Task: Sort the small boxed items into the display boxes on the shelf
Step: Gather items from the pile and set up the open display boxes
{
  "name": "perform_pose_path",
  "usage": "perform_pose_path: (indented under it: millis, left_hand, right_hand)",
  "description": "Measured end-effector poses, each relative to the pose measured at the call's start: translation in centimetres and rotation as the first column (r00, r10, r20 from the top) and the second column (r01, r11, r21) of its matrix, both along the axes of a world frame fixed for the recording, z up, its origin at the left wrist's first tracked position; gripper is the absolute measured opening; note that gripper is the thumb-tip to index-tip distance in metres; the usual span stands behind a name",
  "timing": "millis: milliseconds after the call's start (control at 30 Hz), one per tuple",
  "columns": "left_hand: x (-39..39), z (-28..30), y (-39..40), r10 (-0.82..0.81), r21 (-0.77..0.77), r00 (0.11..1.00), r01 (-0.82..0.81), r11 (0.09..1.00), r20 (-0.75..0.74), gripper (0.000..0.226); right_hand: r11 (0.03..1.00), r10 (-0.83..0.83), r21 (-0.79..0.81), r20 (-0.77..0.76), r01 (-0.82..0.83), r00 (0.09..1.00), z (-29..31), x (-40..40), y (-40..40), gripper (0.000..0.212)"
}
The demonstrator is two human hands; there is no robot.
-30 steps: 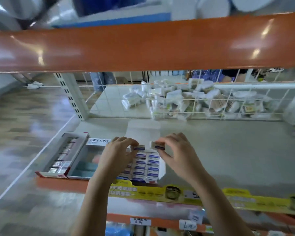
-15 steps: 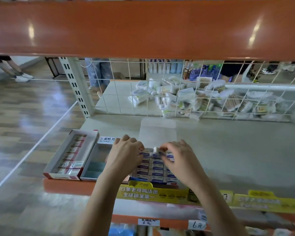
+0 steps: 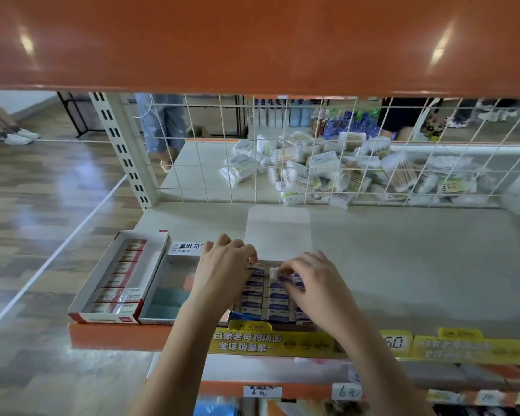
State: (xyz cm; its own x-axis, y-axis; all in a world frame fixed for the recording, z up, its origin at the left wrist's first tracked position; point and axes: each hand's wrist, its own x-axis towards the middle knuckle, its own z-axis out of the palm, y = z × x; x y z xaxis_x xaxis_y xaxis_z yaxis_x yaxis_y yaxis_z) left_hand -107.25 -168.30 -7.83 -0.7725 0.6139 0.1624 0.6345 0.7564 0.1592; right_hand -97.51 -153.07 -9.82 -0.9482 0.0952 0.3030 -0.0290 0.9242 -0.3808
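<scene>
Small boxed items [image 3: 263, 298] packed in rows in blue display box [image 3: 246, 317] at shelf [image 3: 403, 265] front edge. One item [image 3: 273, 272] pinched by right hand [image 3: 315, 291]; left hand [image 3: 224, 270] fingers curled on back row, grip unclear. Step judged: seating piece in back row. Next: press flush, release.

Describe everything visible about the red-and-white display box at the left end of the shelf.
The red-and-white box is an open cardboard tray, white inside with red trim on its front lip and a back corner. It lies flat at the left front of the shelf, angled slightly, its right side against the grey box. One row of small red-labelled items runs front to back along its right side; the left strip is bare. Neither hand touches it.
</scene>
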Motion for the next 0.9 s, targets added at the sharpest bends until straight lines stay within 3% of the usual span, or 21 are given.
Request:
perform_pose_path:
  millis: [333,667,900]
  left_hand:
    - [0.13,-0.04,-0.02,-0.024,0.019,1.0,0.024,1.0,-0.02,0.024]
    - [0.01,-0.02,-0.23,-0.046,-0.032,0.998,0.045,0.998,-0.039,0.025]
    - [-0.17,0.38,-0.83,-0.01,0.066,1.0,0.008,0.998,0.027,0.025]
  right_hand:
    - [0.996,0.002,0.093,0.03,-0.004,1.0,-0.31,-0.35,-0.33,0.023]
    - [0.999,-0.009,0.047,0.033,0.007,0.999,-0.59,-0.03,0.0,0.023]
    - [1.0,0.003,0.016,0.051,-0.004,0.999,-0.55,-0.02,0.15,0.025]
